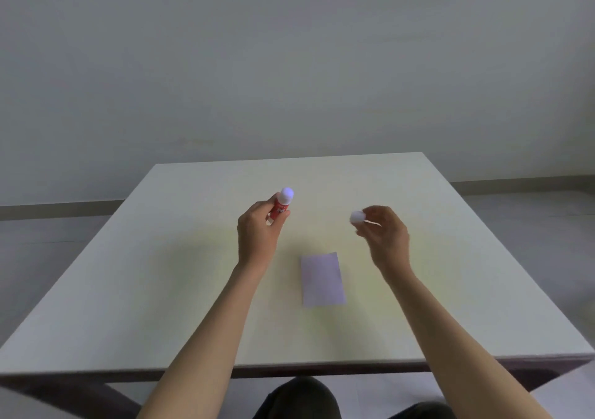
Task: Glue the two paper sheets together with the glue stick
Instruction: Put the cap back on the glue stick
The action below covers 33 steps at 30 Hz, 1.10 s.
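Observation:
My left hand (pixel 259 230) grips a red glue stick (pixel 281 205) upright above the table, its white tip pointing up. To the right, my right hand (pixel 383 232) pinches a small white cap (pixel 356 216) between fingertips, held apart from the stick. A pale lilac paper sheet (pixel 322 279) lies flat on the table between and below both hands. Only one rectangle shows; I cannot tell whether a second sheet lies under it.
The white table (pixel 128 290) spreads wide around the paper, with its front edge near my knees (pixel 299 396). A grey wall and floor lie beyond the far edge.

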Each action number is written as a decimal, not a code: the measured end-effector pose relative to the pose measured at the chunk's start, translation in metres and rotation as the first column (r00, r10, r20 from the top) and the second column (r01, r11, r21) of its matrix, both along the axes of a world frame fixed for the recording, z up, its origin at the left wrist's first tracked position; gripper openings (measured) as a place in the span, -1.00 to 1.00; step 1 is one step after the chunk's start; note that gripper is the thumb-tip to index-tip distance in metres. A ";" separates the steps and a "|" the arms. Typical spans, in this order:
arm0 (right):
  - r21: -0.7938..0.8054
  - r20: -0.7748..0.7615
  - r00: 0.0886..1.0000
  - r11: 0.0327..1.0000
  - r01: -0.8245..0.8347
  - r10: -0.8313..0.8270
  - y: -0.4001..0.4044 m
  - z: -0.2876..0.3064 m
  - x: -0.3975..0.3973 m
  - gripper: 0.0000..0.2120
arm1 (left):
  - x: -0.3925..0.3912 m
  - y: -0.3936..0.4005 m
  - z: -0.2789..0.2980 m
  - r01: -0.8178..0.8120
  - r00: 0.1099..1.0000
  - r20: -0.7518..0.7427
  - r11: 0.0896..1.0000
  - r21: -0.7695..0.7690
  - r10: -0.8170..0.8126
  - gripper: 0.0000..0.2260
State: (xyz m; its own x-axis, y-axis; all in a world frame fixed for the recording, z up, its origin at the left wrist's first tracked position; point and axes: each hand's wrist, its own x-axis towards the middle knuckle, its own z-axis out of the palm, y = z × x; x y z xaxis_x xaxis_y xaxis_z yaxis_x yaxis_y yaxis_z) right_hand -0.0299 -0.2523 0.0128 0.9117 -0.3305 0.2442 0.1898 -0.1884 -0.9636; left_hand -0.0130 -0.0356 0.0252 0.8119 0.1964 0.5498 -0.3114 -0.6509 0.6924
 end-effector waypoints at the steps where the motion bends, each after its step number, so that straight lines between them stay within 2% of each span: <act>1: 0.020 0.021 0.998 0.998 -0.051 0.051 0.010 0.009 -0.005 -0.84 | -0.003 -0.005 0.006 0.020 0.999 0.027 0.999 0.044 -0.021 -0.81; 5: -0.029 0.100 0.983 0.988 -0.151 0.153 0.031 0.037 -0.023 -0.84 | -0.018 -0.017 0.022 0.068 0.995 0.054 0.979 0.190 -0.079 -0.70; 14: -0.170 0.162 0.970 0.974 -0.152 0.180 0.026 0.056 -0.044 -0.80 | -0.042 -0.023 0.029 0.113 0.992 0.015 0.921 0.373 -0.128 -0.62; 19: -0.378 0.219 0.945 0.914 -0.146 0.241 0.019 0.063 -0.048 -0.80 | -0.046 -0.023 0.038 0.124 0.990 -0.002 0.866 0.484 -0.141 -0.64; 21: -0.416 0.211 0.941 0.895 -0.159 0.265 0.017 0.066 -0.047 -0.81 | -0.048 -0.023 0.042 0.129 0.988 0.006 0.860 0.493 -0.151 -0.65; 26: -0.354 0.171 0.951 0.917 -0.185 0.258 0.014 0.068 -0.044 -0.82 | -0.052 -0.027 0.049 0.173 0.981 -0.003 0.874 0.455 -0.193 -0.66; 29: -0.365 0.095 0.957 0.904 -0.221 0.272 0.014 0.069 -0.043 -0.88 | -0.054 -0.029 0.049 0.175 0.980 0.006 0.872 0.456 -0.199 -0.70; 33: -0.588 0.034 0.988 0.802 -0.104 0.153 0.015 0.067 -0.040 -0.57 | -0.057 -0.031 0.048 0.175 0.980 -0.002 0.865 0.470 -0.197 -0.72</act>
State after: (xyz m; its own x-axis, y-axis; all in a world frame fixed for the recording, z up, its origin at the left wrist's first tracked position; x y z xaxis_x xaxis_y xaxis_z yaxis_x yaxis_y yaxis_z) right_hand -0.0703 -0.2374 0.0795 0.9061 0.0148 0.4227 0.3197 -0.6783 -0.6616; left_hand -0.0698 -0.0670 0.0733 0.7803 -0.2432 0.5762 -0.4819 -0.8211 0.3059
